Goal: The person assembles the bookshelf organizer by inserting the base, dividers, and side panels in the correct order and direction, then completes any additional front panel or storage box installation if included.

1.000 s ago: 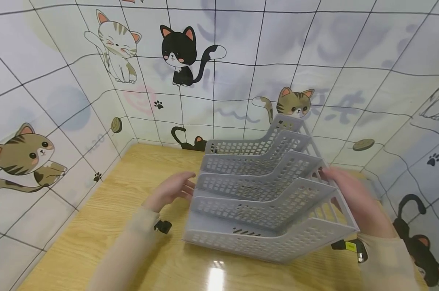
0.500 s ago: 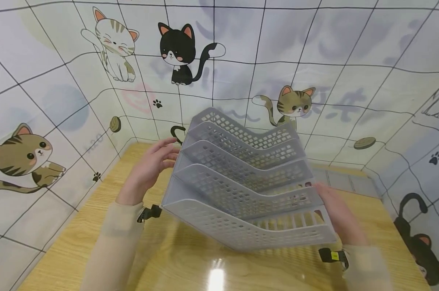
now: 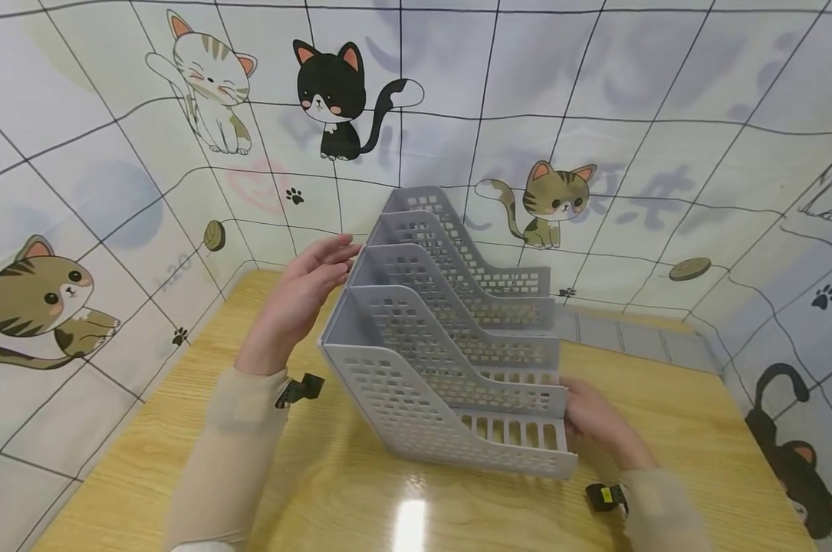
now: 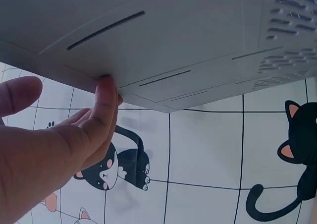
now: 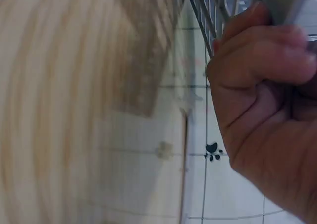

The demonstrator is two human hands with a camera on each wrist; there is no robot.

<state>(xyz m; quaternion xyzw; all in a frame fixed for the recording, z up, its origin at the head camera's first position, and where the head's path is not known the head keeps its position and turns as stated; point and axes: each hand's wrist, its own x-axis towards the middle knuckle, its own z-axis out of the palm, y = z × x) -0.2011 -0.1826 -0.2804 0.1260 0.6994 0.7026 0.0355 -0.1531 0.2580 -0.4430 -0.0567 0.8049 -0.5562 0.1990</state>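
A grey plastic file organizer (image 3: 416, 414) with mesh dividers stands between both hands in the head view, its tall backs to the left and low ends to the right. My left hand (image 3: 298, 295) is at its upper left back, fingers extended. In the left wrist view, a fingertip of this hand (image 4: 64, 144) touches the smooth slotted panel (image 4: 198, 50), thumb apart from it. My right hand (image 3: 602, 418) grips the low right end. Seen from the right wrist, the fingers (image 5: 257, 53) curl round a slatted edge of it, close over the wooden table.
The wooden table (image 3: 181, 460) runs up to a tiled-pattern cloth wall (image 3: 443, 69) printed with cats. A flat grey sectioned panel (image 3: 636, 341) lies at the back right, along the wall.
The organizer has turned, so its tall side went from the right to the left. My left hand moved up along it; my right hand came down and left with its end.
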